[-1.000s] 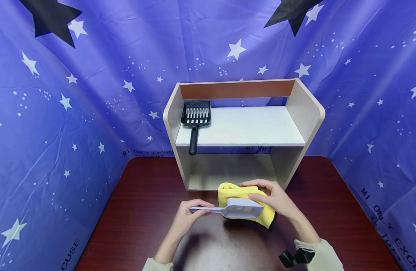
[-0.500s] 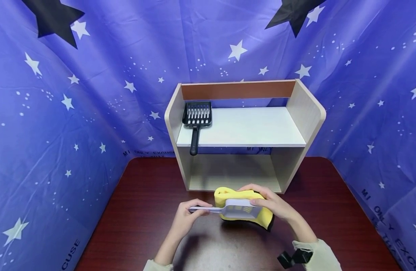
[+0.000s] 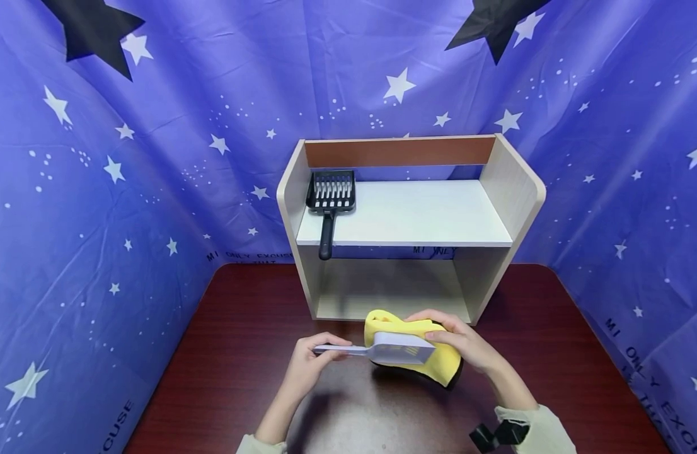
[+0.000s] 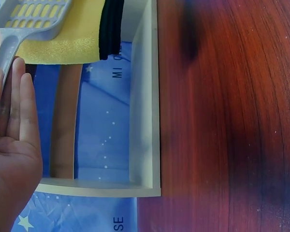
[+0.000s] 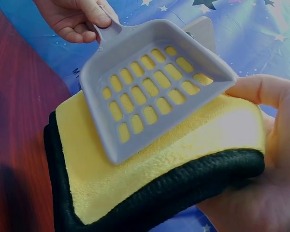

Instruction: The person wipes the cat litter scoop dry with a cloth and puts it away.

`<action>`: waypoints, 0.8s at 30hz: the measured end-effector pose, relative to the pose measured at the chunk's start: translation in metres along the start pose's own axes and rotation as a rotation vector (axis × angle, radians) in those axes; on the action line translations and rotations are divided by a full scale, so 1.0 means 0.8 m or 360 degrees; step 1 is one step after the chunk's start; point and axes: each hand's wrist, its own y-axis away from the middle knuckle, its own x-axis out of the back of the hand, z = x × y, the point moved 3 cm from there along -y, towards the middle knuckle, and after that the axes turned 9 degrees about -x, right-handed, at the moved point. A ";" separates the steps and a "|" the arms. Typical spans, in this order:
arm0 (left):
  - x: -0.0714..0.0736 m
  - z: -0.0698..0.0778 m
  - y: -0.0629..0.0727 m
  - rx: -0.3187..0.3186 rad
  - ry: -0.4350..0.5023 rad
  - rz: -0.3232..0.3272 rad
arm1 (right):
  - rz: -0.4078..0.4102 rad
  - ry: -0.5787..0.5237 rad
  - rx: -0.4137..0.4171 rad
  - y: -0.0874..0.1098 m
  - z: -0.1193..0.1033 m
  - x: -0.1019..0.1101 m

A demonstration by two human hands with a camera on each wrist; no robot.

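My left hand [image 3: 304, 366] pinches the handle of a pale grey-lilac litter scoop [image 3: 389, 354] between thumb and fingers, above the table. Slots run through the scoop's pan [image 5: 147, 84], and yellow shows through them. Behind the pan lies a folded yellow cloth [image 3: 377, 325] with a black border, held up by my right hand [image 3: 467, 343]. In the right wrist view the right thumb is at the pan's corner, and the other fingers are partly hidden behind the cloth [image 5: 179, 150]. The left wrist view shows the left fingers [image 4: 26, 111] along the scoop handle.
A two-level wooden shelf [image 3: 422, 214] stands at the back of the dark red table [image 3: 246, 315]. On its upper board lies a black slotted scoop [image 3: 331, 192], its handle overhanging the front edge. Blue star-printed curtains [image 3: 224, 113] surround the table.
The right hand and cloth have shifted slightly along the scoop's underside, left and then back right. The left hand and scoop have drifted slightly left. Both hands keep their holds.
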 end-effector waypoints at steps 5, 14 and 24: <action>0.001 -0.001 -0.001 0.0002 -0.0025 -0.0002 | -0.0015 -0.0032 0.0043 0.005 0.001 0.003; 0.008 0.002 -0.003 -0.0029 0.0006 0.0030 | 0.0061 -0.0001 0.0022 0.013 0.004 0.010; 0.012 0.001 -0.001 -0.0048 0.0117 0.0052 | 0.0142 0.0096 0.0101 0.022 0.006 0.016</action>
